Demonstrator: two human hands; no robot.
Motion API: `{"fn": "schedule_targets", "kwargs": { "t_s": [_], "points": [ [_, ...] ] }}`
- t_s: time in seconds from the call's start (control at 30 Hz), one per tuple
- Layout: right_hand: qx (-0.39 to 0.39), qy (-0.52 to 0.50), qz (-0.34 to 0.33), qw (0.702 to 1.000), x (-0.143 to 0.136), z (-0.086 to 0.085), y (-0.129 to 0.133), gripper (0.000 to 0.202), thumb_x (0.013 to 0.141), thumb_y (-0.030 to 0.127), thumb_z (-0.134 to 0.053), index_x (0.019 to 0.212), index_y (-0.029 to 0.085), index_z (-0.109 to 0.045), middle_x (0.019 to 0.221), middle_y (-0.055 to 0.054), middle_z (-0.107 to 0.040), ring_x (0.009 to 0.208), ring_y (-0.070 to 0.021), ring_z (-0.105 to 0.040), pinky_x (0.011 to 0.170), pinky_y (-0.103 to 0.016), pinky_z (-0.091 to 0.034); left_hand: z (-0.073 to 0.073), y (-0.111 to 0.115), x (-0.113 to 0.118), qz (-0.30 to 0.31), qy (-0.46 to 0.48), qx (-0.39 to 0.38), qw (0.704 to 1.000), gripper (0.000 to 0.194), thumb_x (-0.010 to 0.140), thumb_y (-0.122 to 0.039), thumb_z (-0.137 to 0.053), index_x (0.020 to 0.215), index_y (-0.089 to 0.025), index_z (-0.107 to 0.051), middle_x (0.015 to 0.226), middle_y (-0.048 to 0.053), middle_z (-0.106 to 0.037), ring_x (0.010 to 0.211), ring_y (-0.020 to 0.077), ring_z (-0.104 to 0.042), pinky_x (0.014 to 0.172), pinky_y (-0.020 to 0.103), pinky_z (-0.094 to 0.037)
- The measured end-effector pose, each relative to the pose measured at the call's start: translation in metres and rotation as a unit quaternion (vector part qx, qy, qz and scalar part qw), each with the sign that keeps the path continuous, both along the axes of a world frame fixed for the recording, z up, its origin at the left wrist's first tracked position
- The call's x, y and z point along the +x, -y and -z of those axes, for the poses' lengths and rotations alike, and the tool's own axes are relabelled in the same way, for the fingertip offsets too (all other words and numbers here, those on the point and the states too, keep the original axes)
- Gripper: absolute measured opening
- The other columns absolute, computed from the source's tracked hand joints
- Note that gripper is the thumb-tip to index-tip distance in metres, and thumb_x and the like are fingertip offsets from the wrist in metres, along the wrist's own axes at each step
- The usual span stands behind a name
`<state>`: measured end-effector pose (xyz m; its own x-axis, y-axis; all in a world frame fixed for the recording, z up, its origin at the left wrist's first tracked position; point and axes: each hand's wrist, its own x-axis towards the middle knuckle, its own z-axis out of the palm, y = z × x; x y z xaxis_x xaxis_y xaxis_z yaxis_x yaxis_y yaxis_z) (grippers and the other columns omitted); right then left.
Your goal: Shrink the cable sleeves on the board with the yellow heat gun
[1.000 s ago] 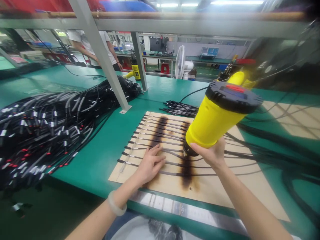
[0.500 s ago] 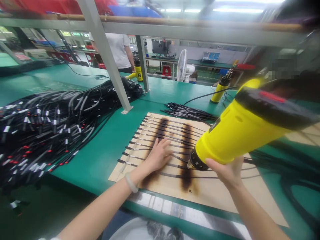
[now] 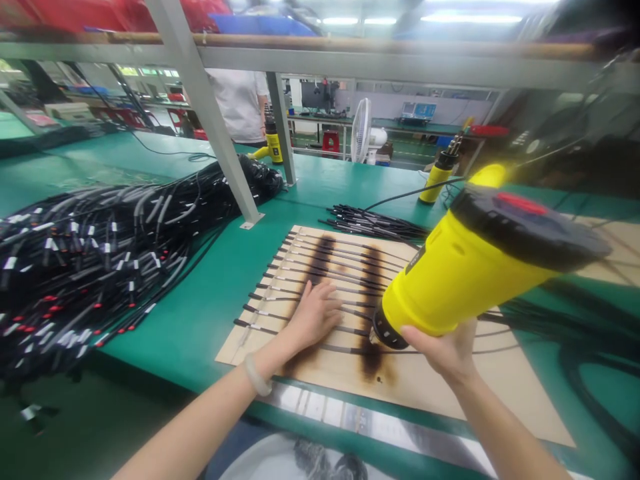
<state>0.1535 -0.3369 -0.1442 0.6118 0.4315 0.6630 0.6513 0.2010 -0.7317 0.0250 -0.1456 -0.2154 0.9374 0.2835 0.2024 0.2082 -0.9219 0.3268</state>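
My right hand [image 3: 447, 350] grips a yellow heat gun [image 3: 453, 267] with a black rear end and a red patch on it. Its nozzle points down and left, close over a dark scorched band on the wooden board [image 3: 425, 390]. Several black cables [image 3: 345, 349] with white labels lie side by side across this board. My left hand [image 3: 314, 313] rests over the cables, left of the nozzle, palm down and fingers stretched out. It hides the cable stretches beneath it. Two scorched bands run across the board, one under my left hand.
A big heap of black cables [image 3: 100, 247] covers the left of the green table [image 3: 180, 333]. Behind the board lies a cable bundle [image 3: 375, 223]. Metal posts [image 3: 215, 127] hold a shelf overhead. Another heat gun [image 3: 437, 181] stands at the back. A person [image 3: 237, 103] stands across the table.
The heat gun and my right hand have shifted slightly left and toward me, the nozzle moving along the scorched band. My left hand stays over the cables, fingers a little closer together.
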Motion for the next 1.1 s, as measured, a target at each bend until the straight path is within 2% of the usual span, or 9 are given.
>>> {"fn": "schedule_targets", "kwargs": {
  "t_s": [0.17,0.37,0.6,0.83,0.97,1.1],
  "points": [
    [-0.022,-0.012,0.003,1.0,-0.005,0.007,0.006,0.031,0.054,0.031,-0.076,0.077,0.014,-0.063,0.072,-0.006,-0.065,0.062,-0.0178,-0.063,0.053,-0.024,-0.055,-0.001,-0.004,-0.035,-0.034,0.018,-0.013,0.999,0.024,0.084,-0.034,-0.047,0.097,-0.026,-0.065,0.122,0.007,-0.051,0.123,0.0281,-0.038,0.101,0.06,-0.021],
    [-0.027,-0.015,-0.001,1.0,-0.007,0.008,0.004,0.032,0.054,0.031,-0.075,0.078,0.014,-0.063,0.073,-0.005,-0.066,0.063,-0.0174,-0.063,0.054,-0.024,-0.055,-0.003,-0.001,-0.06,-0.052,0.064,-0.023,0.996,0.024,0.084,-0.032,-0.047,0.096,-0.023,-0.066,0.119,0.009,-0.054,0.119,0.0278,-0.043,0.1,0.058,-0.027],
    [-0.021,-0.015,-0.015,1.0,-0.003,0.01,0.0,0.033,0.053,0.028,-0.077,0.079,0.015,-0.063,0.074,-0.005,-0.066,0.063,-0.0172,-0.063,0.054,-0.024,-0.055,-0.004,0.004,-0.074,-0.068,0.062,-0.022,0.996,0.026,0.085,-0.034,-0.046,0.099,-0.024,-0.065,0.121,0.007,-0.053,0.12,0.025,-0.042,0.104,0.054,-0.025],
    [0.017,-0.1,-0.045,0.994,0.011,0.009,-0.02,0.042,0.052,0.025,-0.077,0.088,0.015,-0.059,0.082,-0.005,-0.065,0.073,-0.0177,-0.062,0.063,-0.027,-0.055,-0.006,0.011,-0.085,-0.075,0.08,-0.026,0.994,0.025,0.085,-0.033,-0.047,0.098,-0.022,-0.065,0.122,0.008,-0.053,0.12,0.0237,-0.043,0.105,0.051,-0.025],
    [0.007,-0.088,-0.033,0.996,0.009,0.009,-0.017,0.041,0.05,0.024,-0.078,0.085,0.015,-0.06,0.078,-0.005,-0.065,0.07,-0.0173,-0.062,0.059,-0.026,-0.055,-0.002,0.012,-0.092,-0.075,0.111,-0.014,0.991,0.023,0.084,-0.03,-0.049,0.097,-0.021,-0.066,0.121,0.008,-0.054,0.119,0.0227,-0.044,0.105,0.047,-0.03],
    [0.0,-0.086,-0.049,0.995,0.008,0.01,-0.017,0.038,0.052,0.025,-0.077,0.085,0.016,-0.061,0.08,-0.005,-0.064,0.07,-0.0178,-0.062,0.06,-0.028,-0.055,0.001,0.014,-0.096,-0.075,0.123,-0.006,0.989,0.022,0.084,-0.027,-0.05,0.099,-0.023,-0.065,0.121,0.007,-0.054,0.118,0.0221,-0.046,0.106,0.048,-0.029]
  ]
}}
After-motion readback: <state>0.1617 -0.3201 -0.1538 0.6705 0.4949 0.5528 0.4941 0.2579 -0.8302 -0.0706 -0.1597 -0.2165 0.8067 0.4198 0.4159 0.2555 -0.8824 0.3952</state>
